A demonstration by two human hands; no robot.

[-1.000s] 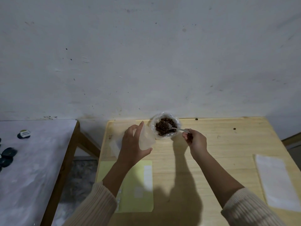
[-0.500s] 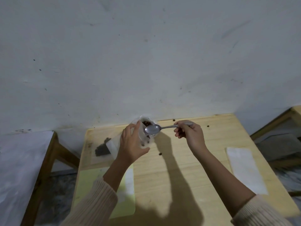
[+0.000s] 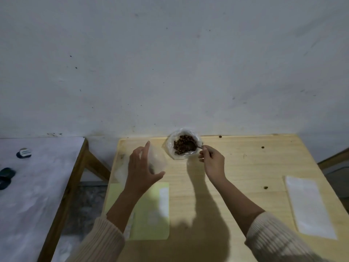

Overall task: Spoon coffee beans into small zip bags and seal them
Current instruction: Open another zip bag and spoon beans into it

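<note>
Spoon is back in the bean bag from the zip bag; we read another scoop starting. Right hand pinches spoon, left hand grips zip bag.

A light wooden table stands against the wall. At its 12 o'clock edge sits an open clear bag of coffee beans, mouth up. Loose beans lie on the bare wood: one at 1 o'clock by the far edge, one at 2 o'clock, one at 3 o'clock. A white sheet lies flat at 4 o'clock near the right edge. A yellow-green sheet lies at 7 o'clock, and crumpled clear plastic at 10 o'clock. Out at 9 o'clock stands a second table with a pale top, carrying dark round lids and a small labelled disc.
</note>
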